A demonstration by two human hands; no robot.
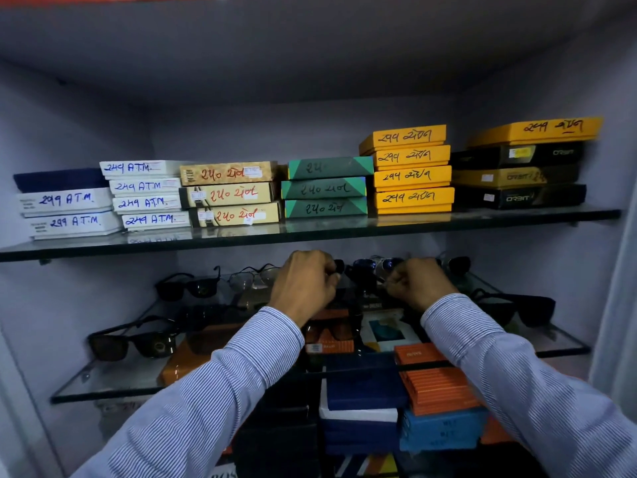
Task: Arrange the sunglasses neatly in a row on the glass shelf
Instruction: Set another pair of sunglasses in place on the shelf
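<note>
Both my hands reach to the back of the lower glass shelf point(103, 384). My left hand point(305, 282) and my right hand point(418, 282) each pinch one end of a dark pair of sunglasses with bluish lenses point(365, 267) held between them. Other pairs lie on the shelf: black sunglasses point(188, 286) and clear-lens glasses point(253, 277) at the back left, a dark brown-lens pair point(132, 343) at the front left, a black pair point(517, 307) at the right, and another dark pair point(456, 263) at the back right.
The upper glass shelf point(310, 236) just above my hands carries stacks of white, tan, green, yellow and black boxes point(412, 175). Orange, blue and dark boxes point(437, 391) are stacked under the lower shelf. Grey cabinet walls close in on both sides.
</note>
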